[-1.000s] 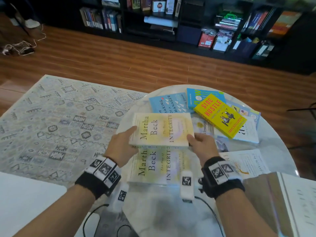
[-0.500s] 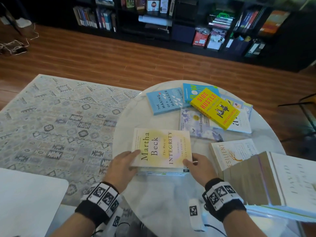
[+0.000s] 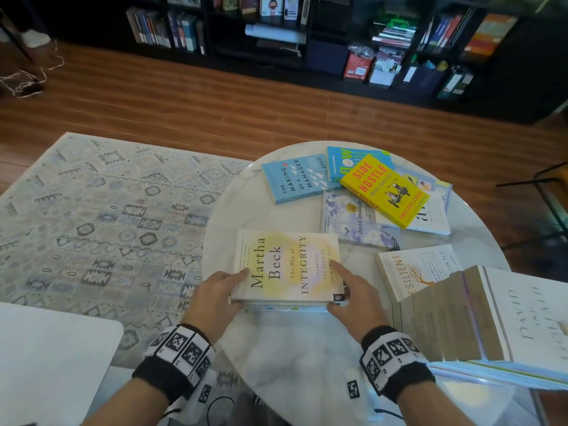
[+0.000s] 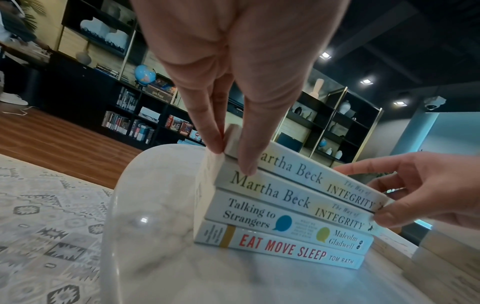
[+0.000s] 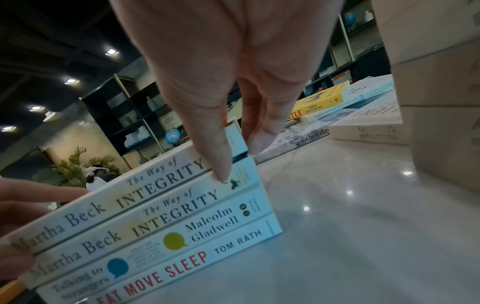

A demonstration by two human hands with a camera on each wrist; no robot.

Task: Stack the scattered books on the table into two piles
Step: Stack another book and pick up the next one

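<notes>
On the round marble table [image 3: 276, 358] a near pile [image 4: 285, 222] holds several books, spines toward me. The top one is a pale yellow Martha Beck book [image 3: 289, 265], lying on a second copy. My left hand [image 3: 238, 281] pinches its left end, thumb on the spine [image 4: 244, 168], fingers on the side edge. My right hand [image 3: 336, 284] holds its right corner, index finger on the cover, thumb at the spine [image 5: 221, 174]. Loose books lie beyond: a blue one [image 3: 295, 179], yellow Side Hustle [image 3: 384, 190], a lilac one [image 3: 353, 222] and Resilient [image 3: 412, 269].
A tall second pile [image 3: 461, 315] with a white book on top stands at the table's right edge, close to my right wrist. A patterned rug [image 3: 107, 226] lies left of the table, and dark bookshelves [image 3: 307, 41] line the far wall. A white surface [image 3: 46, 358] sits at lower left.
The Martha Beck book, held above its second copy a second ago, now lies flat on the pile. Both hands stayed at its ends and my right index finger moved onto the cover.
</notes>
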